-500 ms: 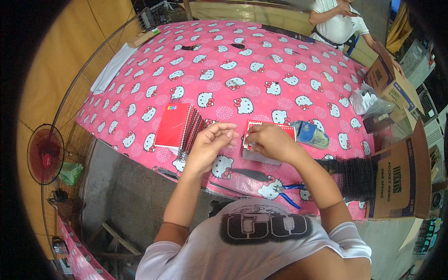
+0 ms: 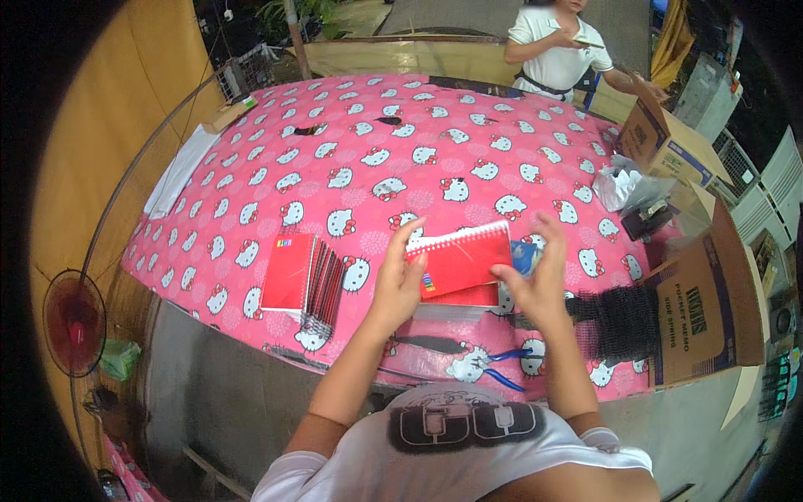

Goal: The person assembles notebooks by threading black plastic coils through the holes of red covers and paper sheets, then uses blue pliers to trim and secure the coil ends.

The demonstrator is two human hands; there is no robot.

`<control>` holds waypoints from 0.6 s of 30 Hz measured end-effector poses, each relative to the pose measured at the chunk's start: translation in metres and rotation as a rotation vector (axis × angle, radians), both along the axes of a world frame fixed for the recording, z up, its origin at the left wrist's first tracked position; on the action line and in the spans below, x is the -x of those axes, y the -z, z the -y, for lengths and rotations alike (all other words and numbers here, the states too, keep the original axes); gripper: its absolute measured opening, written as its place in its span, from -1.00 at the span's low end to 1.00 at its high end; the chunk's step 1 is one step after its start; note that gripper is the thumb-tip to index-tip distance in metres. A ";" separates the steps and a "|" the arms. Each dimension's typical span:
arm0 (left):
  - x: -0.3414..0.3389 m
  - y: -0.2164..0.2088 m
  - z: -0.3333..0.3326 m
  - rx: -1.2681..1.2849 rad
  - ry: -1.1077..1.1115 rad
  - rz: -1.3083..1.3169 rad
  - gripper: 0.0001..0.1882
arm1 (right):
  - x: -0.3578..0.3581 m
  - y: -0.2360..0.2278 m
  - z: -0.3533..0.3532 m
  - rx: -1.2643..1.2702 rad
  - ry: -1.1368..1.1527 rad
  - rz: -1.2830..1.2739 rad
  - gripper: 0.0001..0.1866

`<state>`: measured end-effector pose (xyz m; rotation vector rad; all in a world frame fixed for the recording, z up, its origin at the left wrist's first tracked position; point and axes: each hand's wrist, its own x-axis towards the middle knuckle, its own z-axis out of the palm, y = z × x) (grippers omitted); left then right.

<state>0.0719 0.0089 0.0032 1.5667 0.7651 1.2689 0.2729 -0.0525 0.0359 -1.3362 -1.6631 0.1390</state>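
A red memo pad [image 2: 465, 258] with a row of holes along its white top edge is held up between my hands, slightly tilted. My left hand [image 2: 400, 280] grips its left side, thumb in front. At its right side my right hand [image 2: 538, 280] has the thumb on the lower corner, the other fingers raised and spread behind. Right under it lies a stack of red pads [image 2: 468, 297], partly covered. A blue item [image 2: 524, 258], mostly hidden, sits behind my right hand. To the left stand several red spiral notebooks [image 2: 288, 272], fanned with their black coils outward.
Blue-handled pliers [image 2: 500, 368] lie near the table's front edge. Black spiral coils [image 2: 615, 325] are piled beside an open cardboard box [image 2: 703, 301]. Plastic bags [image 2: 619, 188] and another box [image 2: 665, 138] are at the right; a person [image 2: 556, 54] stands beyond the table [image 2: 335, 180].
The red memo pad has been lifted off the stack and is now between both hands. My right hand moved right, opening from a bunched position; my left closed on the pad. The view shifted.
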 end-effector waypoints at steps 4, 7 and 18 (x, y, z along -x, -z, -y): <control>-0.001 -0.007 0.006 -0.228 0.011 -0.225 -0.60 | -0.019 0.037 -0.005 0.464 -0.236 -0.518 -0.57; -0.009 0.014 0.003 -0.252 -0.066 -0.318 -0.54 | -0.006 0.072 -0.012 0.431 -0.207 -0.445 -0.64; -0.034 -0.019 0.031 -0.554 -0.367 -0.671 -0.69 | 0.005 0.078 -0.005 0.272 -0.084 -0.309 -0.62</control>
